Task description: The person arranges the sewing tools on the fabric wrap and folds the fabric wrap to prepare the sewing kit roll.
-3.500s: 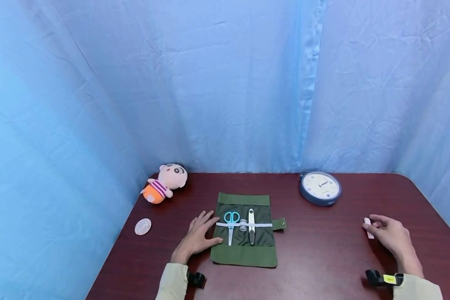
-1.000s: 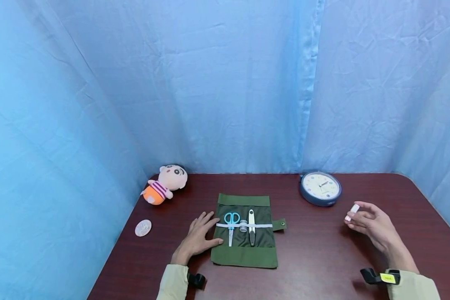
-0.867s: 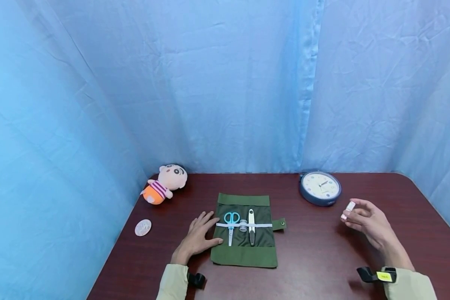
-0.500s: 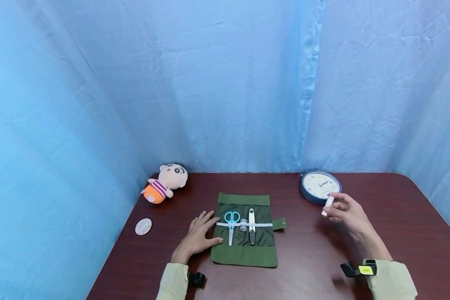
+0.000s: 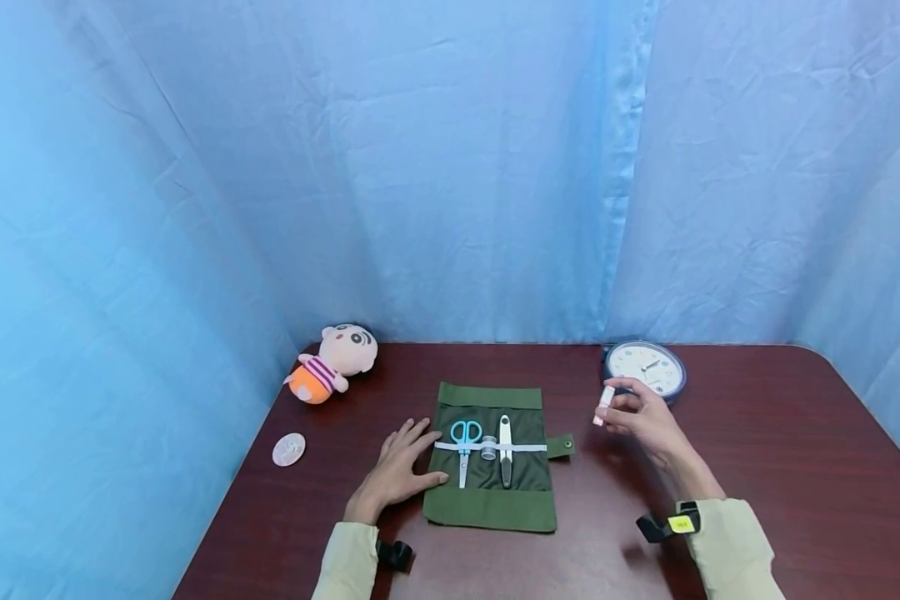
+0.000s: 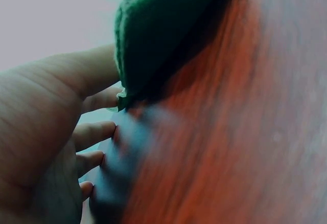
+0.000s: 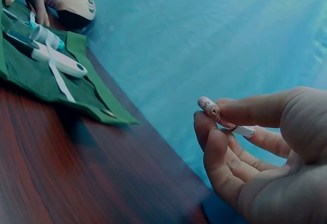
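An unfolded green fabric tool pouch (image 5: 489,510) lies on the table, with my left hand (image 5: 393,475) resting flat at its left edge, thumb and fingertips touching the fabric. A white elastic band across the pouch holds blue-handled scissors (image 5: 465,433), a small clear spool (image 5: 488,448) and a slim white-and-black tool (image 5: 506,454). Right of the pouch, above the table, my right hand (image 5: 648,425) pinches a small white piece with red markings (image 7: 208,105) between thumb and fingers. It looks like a narrow folded strip; its exact kind is unclear.
A round blue-rimmed clock (image 5: 648,367) stands behind my right hand, which partly covers it. At the back left lies a plush doll (image 5: 330,367), with a pale round disc (image 5: 288,450) nearer. Blue curtains (image 5: 450,183) border the dark red-brown table (image 5: 795,433).
My right hand has lifted the white piece off the table at the far right and carried it left, past the clock's front, towards the pouch. My left hand stays in place.
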The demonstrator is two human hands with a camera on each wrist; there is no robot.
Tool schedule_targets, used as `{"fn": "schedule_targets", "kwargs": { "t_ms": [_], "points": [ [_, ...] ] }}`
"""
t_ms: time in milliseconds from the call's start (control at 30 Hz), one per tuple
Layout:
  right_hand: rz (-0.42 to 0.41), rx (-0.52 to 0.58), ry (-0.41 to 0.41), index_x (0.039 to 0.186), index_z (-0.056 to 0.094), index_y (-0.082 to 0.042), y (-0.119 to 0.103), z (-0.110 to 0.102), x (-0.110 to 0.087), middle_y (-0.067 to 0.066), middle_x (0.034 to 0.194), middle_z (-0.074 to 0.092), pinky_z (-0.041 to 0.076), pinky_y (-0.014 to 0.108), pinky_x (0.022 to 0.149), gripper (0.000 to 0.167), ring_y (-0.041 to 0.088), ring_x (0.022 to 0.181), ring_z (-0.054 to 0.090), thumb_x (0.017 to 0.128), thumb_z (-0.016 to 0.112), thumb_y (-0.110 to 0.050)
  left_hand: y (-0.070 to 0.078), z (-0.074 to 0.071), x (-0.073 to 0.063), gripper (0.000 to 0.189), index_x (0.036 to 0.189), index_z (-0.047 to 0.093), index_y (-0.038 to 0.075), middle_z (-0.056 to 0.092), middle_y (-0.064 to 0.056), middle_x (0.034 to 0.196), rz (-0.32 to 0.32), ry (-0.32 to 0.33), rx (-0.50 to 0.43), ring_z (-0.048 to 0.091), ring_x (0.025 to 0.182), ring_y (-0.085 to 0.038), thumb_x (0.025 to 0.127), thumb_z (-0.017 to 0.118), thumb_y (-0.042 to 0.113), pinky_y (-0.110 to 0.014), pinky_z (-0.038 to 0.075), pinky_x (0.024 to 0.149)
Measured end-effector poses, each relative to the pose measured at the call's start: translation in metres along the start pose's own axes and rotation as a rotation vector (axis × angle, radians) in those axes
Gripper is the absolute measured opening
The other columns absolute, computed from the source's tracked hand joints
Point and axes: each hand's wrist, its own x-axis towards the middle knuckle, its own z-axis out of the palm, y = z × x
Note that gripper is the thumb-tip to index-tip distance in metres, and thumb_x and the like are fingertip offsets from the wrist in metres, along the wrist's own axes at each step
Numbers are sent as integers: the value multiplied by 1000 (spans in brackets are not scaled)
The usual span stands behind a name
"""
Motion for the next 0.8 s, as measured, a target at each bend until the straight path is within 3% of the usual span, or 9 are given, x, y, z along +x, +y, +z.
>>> {"fn": "schedule_targets", "kwargs": {
  "t_ms": [233,800],
  "points": [
    [-19,0,-41,142,36,7,-1,24,12,-8,83,62,61,27,71,62,5,73,67,92,70,-6,0,0,0,67,145,54,17,36,-13,162,5,-1,0,21,155,-40,88,74,44,-65,18,122],
    [-43,8,-119,135,40,11,5,70,31,-4,78,61,58,24,67,58,7,69,66,86,70,3,0,-1,0,67,145,54,16,36,-13,162,11,-1,1,21,154,-41,88,74,44,-65,18,121]
  ]
}}
